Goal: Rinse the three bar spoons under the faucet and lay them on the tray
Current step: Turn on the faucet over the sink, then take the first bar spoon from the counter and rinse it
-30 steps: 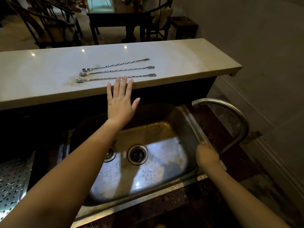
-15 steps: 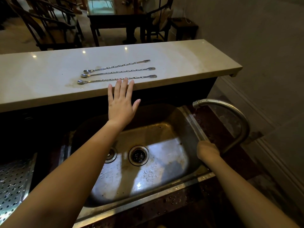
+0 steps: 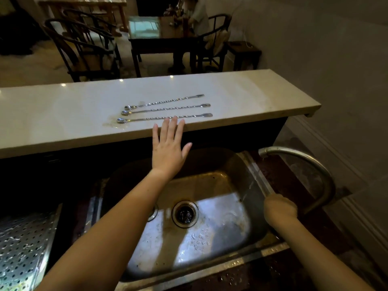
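Three long twisted steel bar spoons lie side by side on the pale raised counter (image 3: 241, 97): the far spoon (image 3: 165, 101), the middle spoon (image 3: 165, 109) and the near spoon (image 3: 147, 119), bowls to the left. My left hand (image 3: 169, 149) is stretched flat with fingers apart, its fingertips at the counter's front edge, touching or just short of the near spoon. My right hand (image 3: 280, 207) is closed at the base of the curved faucet (image 3: 304, 158) to the right of the sink; what it grips is hidden. The perforated metal tray (image 3: 19, 248) is at lower left.
The steel sink (image 3: 220, 227) with its drain (image 3: 185, 214) lies below my arms, wet in places. A small puddle marks the counter by the spoon bowls. Beyond the counter stand dark chairs, a table and a seated person. A wall runs along the right.
My left hand has crept forward to the counter edge by the near spoon. My head has tilted up, showing more of the room. My right hand stays at the faucet base.
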`<state>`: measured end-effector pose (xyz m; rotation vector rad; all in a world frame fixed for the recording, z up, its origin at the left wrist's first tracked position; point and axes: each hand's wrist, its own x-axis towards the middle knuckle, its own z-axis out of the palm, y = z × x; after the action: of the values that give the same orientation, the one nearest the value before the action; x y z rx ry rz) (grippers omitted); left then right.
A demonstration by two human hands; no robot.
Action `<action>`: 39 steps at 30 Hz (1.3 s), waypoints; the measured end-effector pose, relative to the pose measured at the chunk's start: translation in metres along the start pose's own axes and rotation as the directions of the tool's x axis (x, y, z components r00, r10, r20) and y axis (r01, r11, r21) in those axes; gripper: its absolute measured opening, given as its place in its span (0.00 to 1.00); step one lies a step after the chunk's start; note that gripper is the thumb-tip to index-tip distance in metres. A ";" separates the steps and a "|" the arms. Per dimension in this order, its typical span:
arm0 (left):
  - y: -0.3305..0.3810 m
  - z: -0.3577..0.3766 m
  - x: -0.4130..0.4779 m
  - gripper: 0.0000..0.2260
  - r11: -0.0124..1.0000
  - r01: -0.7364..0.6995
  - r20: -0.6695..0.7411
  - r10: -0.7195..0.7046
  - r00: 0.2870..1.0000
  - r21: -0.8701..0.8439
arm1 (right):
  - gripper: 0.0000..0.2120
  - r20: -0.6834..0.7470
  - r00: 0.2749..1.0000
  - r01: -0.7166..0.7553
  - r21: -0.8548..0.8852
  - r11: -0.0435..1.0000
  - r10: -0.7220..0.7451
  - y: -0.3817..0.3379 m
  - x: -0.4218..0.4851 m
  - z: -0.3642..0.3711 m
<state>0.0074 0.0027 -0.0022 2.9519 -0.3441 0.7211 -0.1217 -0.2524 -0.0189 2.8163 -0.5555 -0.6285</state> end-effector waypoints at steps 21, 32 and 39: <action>-0.015 -0.021 -0.006 0.30 0.999 0.024 0.034 -0.023 0.999 -0.047 | 0.13 -0.421 0.535 0.723 -0.220 0.655 -0.732 -0.139 0.064 -0.229; -0.012 -0.020 -0.005 0.33 0.998 0.036 0.040 -0.035 0.999 -0.042 | 0.06 -0.291 0.472 0.799 -0.257 0.543 -0.832 -0.163 0.075 -0.231; -0.013 -0.021 -0.006 0.33 0.998 0.035 0.040 -0.033 0.999 -0.060 | 0.05 -0.340 0.489 0.810 -0.164 0.562 -0.804 -0.149 0.075 -0.226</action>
<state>-0.0037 0.0195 0.0136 2.9106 -0.3124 0.6382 0.0888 -0.1213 0.1132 2.9624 0.9371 -0.1435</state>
